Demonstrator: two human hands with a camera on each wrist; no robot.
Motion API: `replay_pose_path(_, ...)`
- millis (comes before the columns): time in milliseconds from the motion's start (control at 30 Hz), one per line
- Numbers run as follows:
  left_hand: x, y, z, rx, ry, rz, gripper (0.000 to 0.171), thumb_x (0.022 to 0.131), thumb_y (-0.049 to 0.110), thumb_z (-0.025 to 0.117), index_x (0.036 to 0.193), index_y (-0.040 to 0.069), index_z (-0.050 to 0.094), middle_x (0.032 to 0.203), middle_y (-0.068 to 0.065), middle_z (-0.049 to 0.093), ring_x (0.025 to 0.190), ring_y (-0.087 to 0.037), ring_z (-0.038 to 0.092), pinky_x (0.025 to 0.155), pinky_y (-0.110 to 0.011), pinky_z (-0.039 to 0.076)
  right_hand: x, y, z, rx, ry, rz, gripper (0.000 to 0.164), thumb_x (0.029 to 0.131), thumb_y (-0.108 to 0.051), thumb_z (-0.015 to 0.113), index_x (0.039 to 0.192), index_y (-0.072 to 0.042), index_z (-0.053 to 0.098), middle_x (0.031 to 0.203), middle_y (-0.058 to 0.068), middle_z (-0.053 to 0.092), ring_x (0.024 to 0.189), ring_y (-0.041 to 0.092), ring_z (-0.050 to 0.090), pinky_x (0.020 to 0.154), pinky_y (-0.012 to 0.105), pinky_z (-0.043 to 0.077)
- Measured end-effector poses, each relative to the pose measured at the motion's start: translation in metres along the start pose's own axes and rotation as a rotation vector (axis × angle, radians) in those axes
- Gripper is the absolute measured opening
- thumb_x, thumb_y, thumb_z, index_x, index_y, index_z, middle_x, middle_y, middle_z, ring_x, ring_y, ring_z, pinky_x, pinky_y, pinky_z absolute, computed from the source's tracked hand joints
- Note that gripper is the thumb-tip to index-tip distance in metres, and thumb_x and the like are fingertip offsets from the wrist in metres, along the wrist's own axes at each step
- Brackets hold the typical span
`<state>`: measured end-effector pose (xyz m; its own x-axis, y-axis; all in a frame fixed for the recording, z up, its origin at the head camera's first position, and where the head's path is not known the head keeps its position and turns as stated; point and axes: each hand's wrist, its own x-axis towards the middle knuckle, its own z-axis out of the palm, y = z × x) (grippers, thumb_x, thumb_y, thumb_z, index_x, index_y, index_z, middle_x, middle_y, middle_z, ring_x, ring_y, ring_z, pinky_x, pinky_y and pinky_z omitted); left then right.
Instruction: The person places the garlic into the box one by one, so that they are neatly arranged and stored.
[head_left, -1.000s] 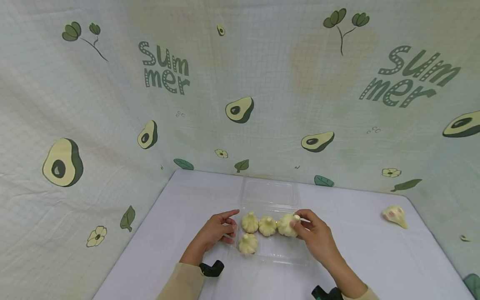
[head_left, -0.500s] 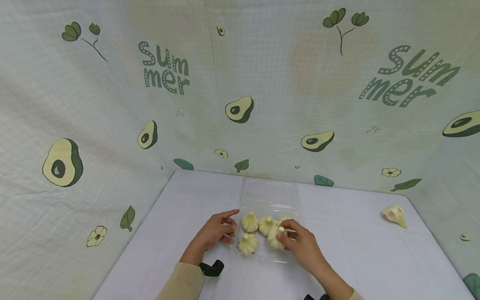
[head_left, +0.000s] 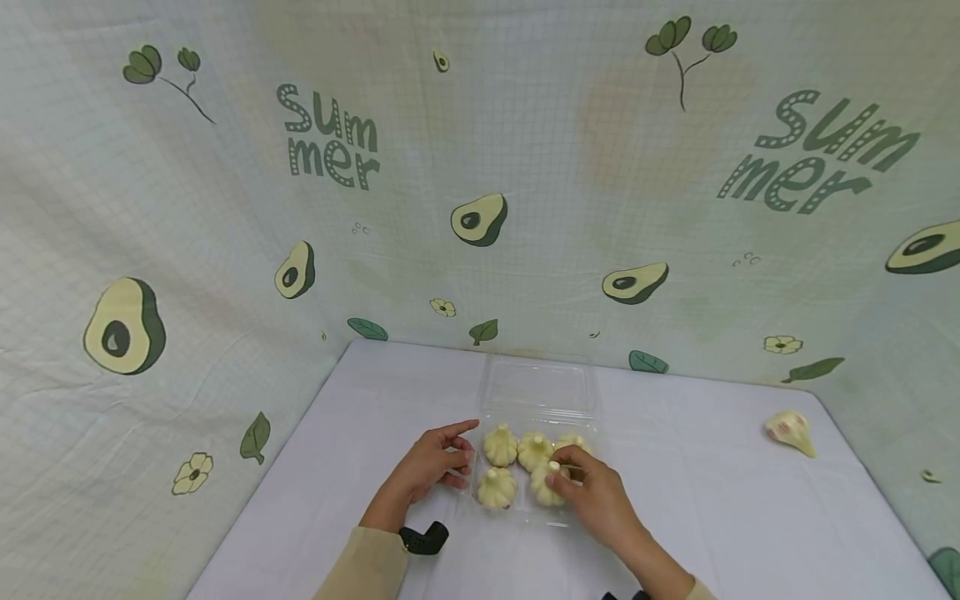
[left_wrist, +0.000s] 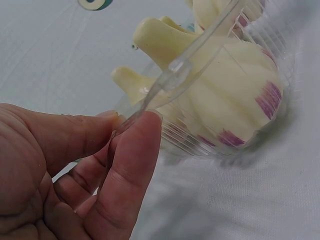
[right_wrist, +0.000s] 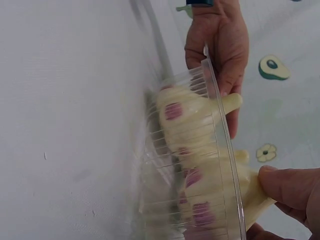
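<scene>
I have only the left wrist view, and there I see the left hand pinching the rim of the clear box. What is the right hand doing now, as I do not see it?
Observer: The right hand holds a garlic bulb by thumb and fingers at the near side of the clear box.
Operator: Thank you. Is there some garlic outside of the box?
Observer: Yes, another bulb lies alone on the white table, well to the right of the box.
Operator: And the lid, in which position is it?
Observer: The lid is open, folded back on the far side of the box.
</scene>
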<state>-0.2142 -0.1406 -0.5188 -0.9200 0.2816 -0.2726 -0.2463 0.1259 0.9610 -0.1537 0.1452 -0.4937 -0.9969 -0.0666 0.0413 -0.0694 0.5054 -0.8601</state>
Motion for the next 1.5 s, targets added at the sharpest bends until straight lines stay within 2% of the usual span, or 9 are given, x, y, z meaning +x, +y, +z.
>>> replay_pose_path(367,0.0014,-0.0025,-0.0004,-0.014,-0.006,0.007,0.064,0.098,-0.003,0.068,0.157,0.012,0.052,0.107,-0.009,0.060,0.077,-0.017,0.066,0.062,-0.031,0.064,0.0024,0.0001,0.0068,-0.083,-0.023,-0.010,0.020,0.085,-0.014,0.085,0.098,-0.024,0.073,0.113,0.004,0.078,0.108,0.030,0.073,0.095,0.054,0.058)
replay_pose_path(533,0.0011,-0.0027,-0.0004,-0.021,-0.014,0.012,0.063,0.098,-0.003,0.068,0.158,0.012,0.051,0.106,-0.009,0.060,0.077,-0.017,0.067,0.063,-0.031,0.064,0.0035,0.0010,0.0086,-0.128,-0.054,-0.017,0.020,0.084,-0.014,0.085,0.095,-0.025,0.073,0.109,0.000,0.078,0.110,0.028,0.071,0.092,0.052,0.057)
replay_pose_path(800,0.0013,-0.0030,-0.0005,-0.025,-0.017,0.015,0.063,0.099,-0.003,0.068,0.158,0.011,0.050,0.106,-0.009,0.060,0.077,-0.017,0.067,0.063,-0.031,0.064,0.0038,0.0001,0.0079,-0.132,-0.077,-0.036,0.019,0.084,-0.013,0.085,0.094,-0.022,0.073,0.110,0.005,0.078,0.107,0.030,0.072,0.085,0.050,0.059)
replay_pose_path(1133,0.0018,-0.0032,-0.0006,-0.028,-0.012,0.013,0.064,0.098,-0.002,0.069,0.158,0.011,0.051,0.106,-0.009,0.061,0.077,-0.018,0.067,0.063,-0.031,0.064,0.0045,0.0012,0.0081,-0.130,-0.091,-0.071,0.021,0.082,-0.012,0.087,0.094,-0.020,0.072,0.110,0.003,0.077,0.104,0.027,0.072,0.085,0.046,0.059)
replay_pose_path(1500,0.0018,-0.0010,-0.0012,-0.030,-0.012,0.006,0.064,0.098,-0.003,0.068,0.158,0.011,0.051,0.105,-0.009,0.061,0.077,-0.018,0.068,0.063,-0.032,0.064,0.0056,0.0000,0.0079,-0.121,-0.114,-0.068,0.021,0.083,-0.013,0.087,0.094,-0.022,0.072,0.112,0.002,0.075,0.106,0.028,0.070,0.088,0.043,0.056)
